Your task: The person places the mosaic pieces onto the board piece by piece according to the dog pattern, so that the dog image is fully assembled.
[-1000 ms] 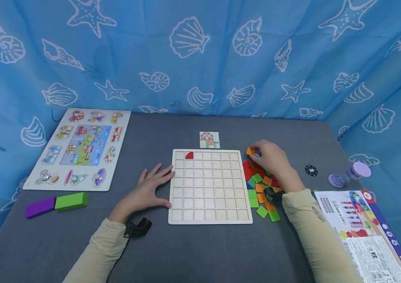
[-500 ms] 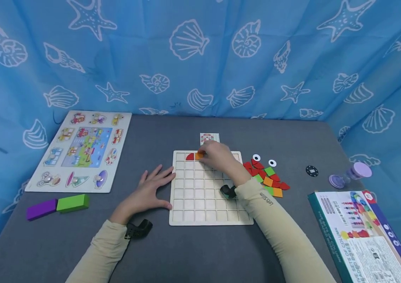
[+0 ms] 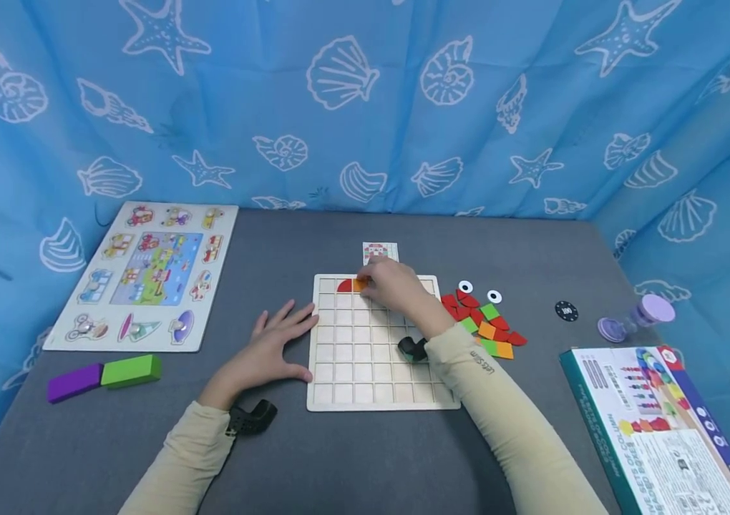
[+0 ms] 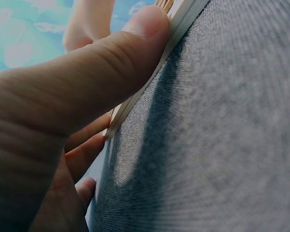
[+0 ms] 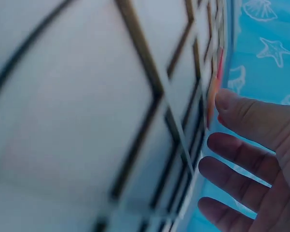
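Observation:
A pale wooden grid board (image 3: 344, 357) lies flat on the dark table. In its top row sits a red quarter-circle tile (image 3: 344, 286), and right beside it is an orange square tile (image 3: 358, 285). My right hand (image 3: 397, 287) reaches over the board, thumb and index finger at the orange tile; the right wrist view shows the thumb against the tile (image 5: 212, 99) and the other fingers loose. Spread along the board's left edge, my left hand (image 3: 265, 354) touches it with thumb and fingertips. A small pattern card (image 3: 381, 250), partly covered by the right hand, lies behind the board.
Loose red, green and orange tiles (image 3: 487, 330) lie right of the board, with two white rings (image 3: 494, 296). Further right are a black disc (image 3: 567, 310), a purple stamp-like object (image 3: 635, 320) and a box (image 3: 655, 429). Left are a picture puzzle (image 3: 146, 272) and two blocks (image 3: 131, 370).
My right hand has carried the orange tile from the loose pile to the board's top row, beside the red tile. Over the last half second it stays there. The left hand keeps its place.

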### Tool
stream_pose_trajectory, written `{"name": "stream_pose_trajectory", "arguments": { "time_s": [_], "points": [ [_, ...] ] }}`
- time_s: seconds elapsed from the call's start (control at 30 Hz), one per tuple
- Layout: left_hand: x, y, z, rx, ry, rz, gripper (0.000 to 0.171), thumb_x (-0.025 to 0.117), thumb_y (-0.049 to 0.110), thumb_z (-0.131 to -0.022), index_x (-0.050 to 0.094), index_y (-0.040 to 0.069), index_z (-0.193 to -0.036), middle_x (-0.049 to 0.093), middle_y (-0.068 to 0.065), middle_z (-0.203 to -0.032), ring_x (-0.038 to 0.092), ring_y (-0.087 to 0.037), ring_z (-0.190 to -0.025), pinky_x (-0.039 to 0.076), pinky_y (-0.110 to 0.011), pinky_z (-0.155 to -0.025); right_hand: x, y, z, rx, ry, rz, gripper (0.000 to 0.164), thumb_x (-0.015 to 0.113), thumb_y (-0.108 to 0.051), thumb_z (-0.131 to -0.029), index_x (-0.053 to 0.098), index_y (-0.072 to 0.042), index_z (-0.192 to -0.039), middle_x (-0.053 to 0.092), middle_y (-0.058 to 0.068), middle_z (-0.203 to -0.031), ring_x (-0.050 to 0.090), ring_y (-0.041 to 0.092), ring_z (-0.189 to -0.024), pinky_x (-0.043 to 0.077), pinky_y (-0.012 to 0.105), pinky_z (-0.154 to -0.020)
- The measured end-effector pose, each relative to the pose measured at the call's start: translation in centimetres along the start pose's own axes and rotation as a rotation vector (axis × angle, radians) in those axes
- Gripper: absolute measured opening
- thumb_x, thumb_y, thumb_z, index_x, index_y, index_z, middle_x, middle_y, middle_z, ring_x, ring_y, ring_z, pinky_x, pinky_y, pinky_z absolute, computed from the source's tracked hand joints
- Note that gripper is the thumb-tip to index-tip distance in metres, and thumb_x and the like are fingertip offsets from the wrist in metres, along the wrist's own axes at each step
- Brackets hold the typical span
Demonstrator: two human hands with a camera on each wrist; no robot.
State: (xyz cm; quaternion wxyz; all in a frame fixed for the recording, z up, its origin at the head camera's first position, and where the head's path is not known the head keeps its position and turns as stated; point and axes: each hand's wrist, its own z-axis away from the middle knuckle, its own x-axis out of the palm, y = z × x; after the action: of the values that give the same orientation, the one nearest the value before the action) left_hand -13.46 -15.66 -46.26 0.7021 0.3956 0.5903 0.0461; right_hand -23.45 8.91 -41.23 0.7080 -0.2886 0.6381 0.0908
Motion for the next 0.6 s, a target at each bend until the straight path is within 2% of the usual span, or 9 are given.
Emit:
{"name": "stream_pose_trajectory", "arguments": {
  "time_s": [0.13, 0.33, 0.47, 0.6],
  "points": [
    [0.1, 0.0, 0.1, -0.006, 0.006, 0.004, 0.098, 0.073, 0.054, -0.057, 0.033, 0.019, -0.139, 0.022, 0.001, -0.147, 0.005, -0.029, -0.136, -0.004, -0.058, -0.1, -1.3, 1.5, 1.6, 0.048, 0.02, 0.011, 0.023, 0.066, -0.02, -0.08, 0.067, -0.015, -0.103, 0.06, 0.001, -0.101, 0.056, 0.019, -0.096, 0.046, 0.036, -0.077],
    [0.0, -0.2, 0.1, 0.018, 0.006, 0.015, 0.098, 0.072, 0.053, -0.058, 0.032, 0.019, -0.139, 0.022, 0.001, -0.147, 0.004, -0.029, -0.136, -0.005, -0.059, -0.1, -3.3, 6.0, 5.9, 0.186, 0.047, 0.018, 0.022, 0.065, -0.017, -0.081, 0.066, -0.012, -0.102, 0.058, 0.006, -0.093, 0.055, 0.019, -0.08, 0.045, 0.037, -0.066],
    [0.0, -0.3, 0.1, 0.03, 0.003, 0.01, 0.097, 0.072, 0.053, -0.059, 0.03, 0.019, -0.14, 0.021, 0.001, -0.147, 0.004, -0.03, -0.136, -0.004, -0.059, -0.1, -3.7, 8.1, 8.3, 0.279, 0.012, 0.042, 0.022, 0.066, -0.019, -0.08, 0.066, -0.011, -0.1, 0.057, 0.007, -0.092, 0.053, 0.02, -0.078, 0.046, 0.038, -0.066],
    [0.2, -0.4, 0.1, 0.025, 0.003, -0.008, 0.097, 0.071, 0.054, -0.059, 0.03, 0.02, -0.14, 0.021, 0.002, -0.147, 0.004, -0.029, -0.136, -0.004, -0.059, -0.1, -3.4, 8.9, 9.3, 0.31, -0.037, 0.064, 0.023, 0.067, -0.021, -0.079, 0.067, -0.01, -0.099, 0.057, 0.008, -0.091, 0.052, 0.022, -0.079, 0.046, 0.04, -0.07]
  ]
}}
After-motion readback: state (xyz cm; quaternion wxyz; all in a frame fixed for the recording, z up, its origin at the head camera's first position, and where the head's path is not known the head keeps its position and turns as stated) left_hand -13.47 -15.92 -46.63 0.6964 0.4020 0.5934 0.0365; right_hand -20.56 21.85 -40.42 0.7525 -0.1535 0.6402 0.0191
